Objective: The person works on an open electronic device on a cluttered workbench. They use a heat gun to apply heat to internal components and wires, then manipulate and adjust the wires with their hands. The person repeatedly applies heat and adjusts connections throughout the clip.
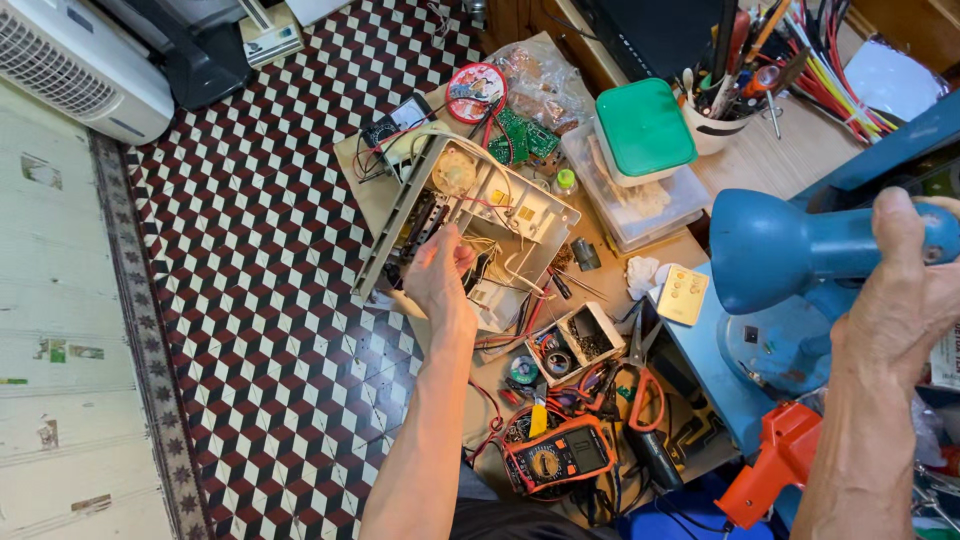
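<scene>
Checkered red, black and white floor [270,250] fills the left half, open and free of clutter, with a white appliance [80,65] at the top left corner. The low workboard [470,420] is crowded edge to edge, so little spare room there. Biggest item on it is the opened grey device casing [530,215], tilted, lid off, wires and a round pale part showing inside. My left hand [440,275] reaches into its lower part, fingers curled in among the wires; cannot tell if it pinches anything. My right hand [900,290] is closed around the neck of a blue desk lamp [770,250] at the right edge, shade pointing left. Above the casing: a clear plastic box [640,205] with a green-lidded white tub [645,130] on top, a clear bag of parts [545,80], a round red-rimmed tin lid [476,92] with a picture. White cup of tools [712,125] beside the tub. Lower: orange multimeter [560,455], orange glue gun [770,470], small white tray of screws [575,345], small pale-yellow remote [683,296], orange-handled pliers [645,385].
</scene>
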